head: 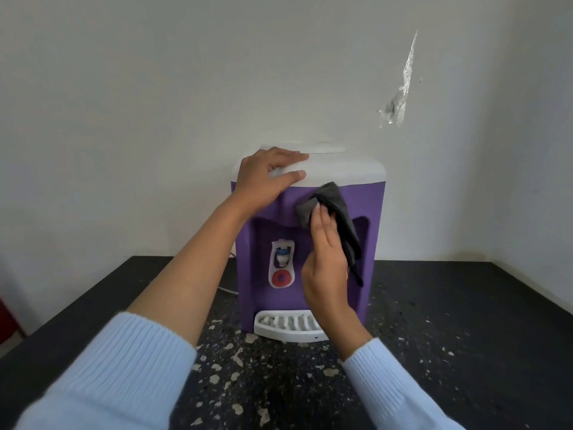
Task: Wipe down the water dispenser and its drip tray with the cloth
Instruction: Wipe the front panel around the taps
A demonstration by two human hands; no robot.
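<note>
The right hand (pixel 325 262) is pressing a grey cloth (pixel 331 212) flat-fingered against the purple front of the water dispenser (pixel 362 206), just above the tap recess, while the left hand (pixel 266 178) is lying open on the dispenser's white top, bracing it and grasping nothing. The wipe is judged to be under way on the upper front only. The drip tray (pixel 279 327) at the dispenser's foot, resting on the speckled counter (pixel 465 321), is showing dark specks and is apparently awaiting attention.
</note>
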